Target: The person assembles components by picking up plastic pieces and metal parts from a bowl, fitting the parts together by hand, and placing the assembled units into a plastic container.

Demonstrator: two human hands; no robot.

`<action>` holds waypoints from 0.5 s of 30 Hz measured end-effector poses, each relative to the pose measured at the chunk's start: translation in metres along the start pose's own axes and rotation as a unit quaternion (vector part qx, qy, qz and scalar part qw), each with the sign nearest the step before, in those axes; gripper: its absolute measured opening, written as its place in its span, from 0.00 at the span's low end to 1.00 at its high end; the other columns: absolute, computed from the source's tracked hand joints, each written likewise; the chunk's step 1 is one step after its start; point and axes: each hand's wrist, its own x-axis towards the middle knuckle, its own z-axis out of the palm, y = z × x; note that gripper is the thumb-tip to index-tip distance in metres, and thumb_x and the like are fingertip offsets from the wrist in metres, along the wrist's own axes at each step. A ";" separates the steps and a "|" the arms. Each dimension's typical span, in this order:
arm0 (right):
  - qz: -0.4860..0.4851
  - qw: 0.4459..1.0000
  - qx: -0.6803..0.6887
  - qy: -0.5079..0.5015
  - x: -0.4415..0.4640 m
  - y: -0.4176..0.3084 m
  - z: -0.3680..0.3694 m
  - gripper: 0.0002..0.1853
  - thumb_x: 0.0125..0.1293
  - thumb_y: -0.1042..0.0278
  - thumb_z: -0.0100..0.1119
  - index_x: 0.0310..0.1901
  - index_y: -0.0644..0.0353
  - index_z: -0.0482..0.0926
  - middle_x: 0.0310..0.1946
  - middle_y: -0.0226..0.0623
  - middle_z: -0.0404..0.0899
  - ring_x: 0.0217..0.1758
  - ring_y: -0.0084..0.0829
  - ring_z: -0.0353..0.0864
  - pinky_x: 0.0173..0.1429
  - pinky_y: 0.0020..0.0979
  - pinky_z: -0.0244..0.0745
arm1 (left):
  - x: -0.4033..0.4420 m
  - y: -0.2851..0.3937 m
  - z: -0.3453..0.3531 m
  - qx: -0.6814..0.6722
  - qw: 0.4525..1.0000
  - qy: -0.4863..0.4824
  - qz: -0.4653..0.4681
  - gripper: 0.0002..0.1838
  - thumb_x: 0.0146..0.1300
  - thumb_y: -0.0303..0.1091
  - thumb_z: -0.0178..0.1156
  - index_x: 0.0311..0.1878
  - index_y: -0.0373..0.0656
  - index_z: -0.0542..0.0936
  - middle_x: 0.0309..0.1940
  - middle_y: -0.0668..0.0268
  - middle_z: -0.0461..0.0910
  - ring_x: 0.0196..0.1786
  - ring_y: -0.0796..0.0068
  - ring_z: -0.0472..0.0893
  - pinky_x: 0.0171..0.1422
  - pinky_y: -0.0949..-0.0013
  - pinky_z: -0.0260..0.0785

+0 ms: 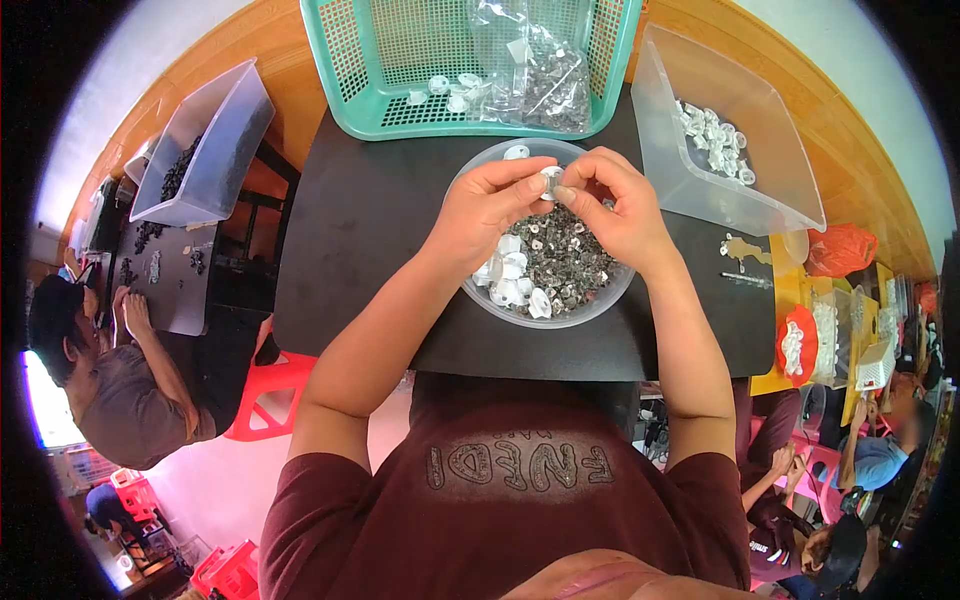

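Observation:
Above a round clear bowl (624,284), both hands meet at a small white plastic part (549,176). My left hand (497,200) pinches it from the left between thumb and fingers. My right hand (612,200) is closed at its right side, thumb and index finger at the part; a small greyish piece seems to lie between the fingertips, too small to make out. Many small metal pieces (565,255) fill the bowl, and several white parts (512,266) lie along its left side. Another white part sits at the bowl's back rim.
Behind the bowl, a green basket (385,122) holds white parts and clear bags of metal pieces. A clear bin (720,195) with white rings stands at right, another bin (200,205) at far left. The dark table (350,230) lies beneath. Other people sit at left and lower right.

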 end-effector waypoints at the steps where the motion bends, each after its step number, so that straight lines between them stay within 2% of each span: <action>1: 0.000 1.000 0.000 0.001 0.000 0.000 -0.002 0.06 0.61 0.72 0.68 0.38 0.61 0.80 0.34 0.28 0.75 0.34 0.20 0.74 0.40 0.24 0.70 | 0.000 -0.001 0.000 0.000 1.000 -0.001 0.000 0.16 0.69 0.29 0.61 0.57 0.35 0.80 0.51 0.62 0.82 0.51 0.74 0.81 0.55 0.68 0.77; 3: -0.008 0.999 0.043 -0.028 0.000 0.001 -0.006 0.06 0.61 0.73 0.67 0.38 0.61 0.80 0.33 0.29 0.75 0.34 0.21 0.74 0.40 0.24 0.71 | 0.001 -0.003 -0.001 0.096 0.994 0.012 0.055 0.16 0.69 0.29 0.61 0.58 0.36 0.80 0.51 0.62 0.82 0.51 0.74 0.81 0.54 0.67 0.78; 4: -0.008 0.999 0.042 -0.028 0.000 0.004 -0.005 0.06 0.61 0.73 0.67 0.38 0.61 0.80 0.33 0.29 0.75 0.34 0.21 0.74 0.40 0.24 0.71 | 0.001 -0.003 -0.001 0.096 0.994 0.012 0.056 0.16 0.69 0.29 0.61 0.58 0.36 0.80 0.51 0.62 0.82 0.51 0.74 0.81 0.54 0.67 0.78; 6: 0.021 0.990 0.138 0.031 -0.001 0.011 -0.001 0.06 0.61 0.73 0.67 0.38 0.61 0.80 0.35 0.30 0.77 0.36 0.21 0.75 0.41 0.24 0.71 | 0.000 -0.002 -0.002 0.066 0.997 0.010 0.032 0.16 0.69 0.29 0.61 0.58 0.36 0.80 0.51 0.63 0.82 0.51 0.74 0.81 0.54 0.67 0.78; 10: 0.031 0.992 0.111 0.050 -0.001 0.007 0.000 0.07 0.62 0.73 0.67 0.38 0.63 0.80 0.36 0.31 0.78 0.37 0.22 0.76 0.42 0.24 0.72 | -0.001 0.000 0.000 0.040 0.999 0.014 0.006 0.16 0.69 0.29 0.61 0.58 0.35 0.80 0.51 0.62 0.82 0.51 0.74 0.81 0.55 0.67 0.78; 12: -0.027 0.999 -0.001 0.041 0.000 0.005 -0.001 0.05 0.67 0.75 0.63 0.41 0.63 0.77 0.37 0.26 0.76 0.39 0.16 0.74 0.41 0.21 0.70 | -0.001 0.001 0.002 0.023 1.000 -0.004 -0.001 0.17 0.69 0.32 0.62 0.58 0.35 0.79 0.48 0.63 0.82 0.46 0.74 0.82 0.54 0.70 0.78; 13: -0.027 0.999 -0.001 0.041 0.000 0.005 0.001 0.05 0.67 0.75 0.63 0.41 0.63 0.77 0.37 0.26 0.76 0.39 0.16 0.74 0.41 0.21 0.70 | -0.002 0.000 0.002 0.023 1.000 -0.005 -0.002 0.17 0.69 0.32 0.62 0.58 0.35 0.79 0.48 0.63 0.82 0.46 0.74 0.82 0.54 0.70 0.78; 15: 0.023 0.995 0.051 0.081 0.000 0.005 0.005 0.06 0.63 0.73 0.65 0.41 0.62 0.81 0.37 0.33 0.81 0.39 0.23 0.79 0.43 0.27 0.75 | -0.003 -0.001 0.001 0.031 0.999 -0.022 -0.018 0.17 0.70 0.32 0.61 0.58 0.35 0.79 0.48 0.63 0.82 0.47 0.75 0.82 0.54 0.69 0.78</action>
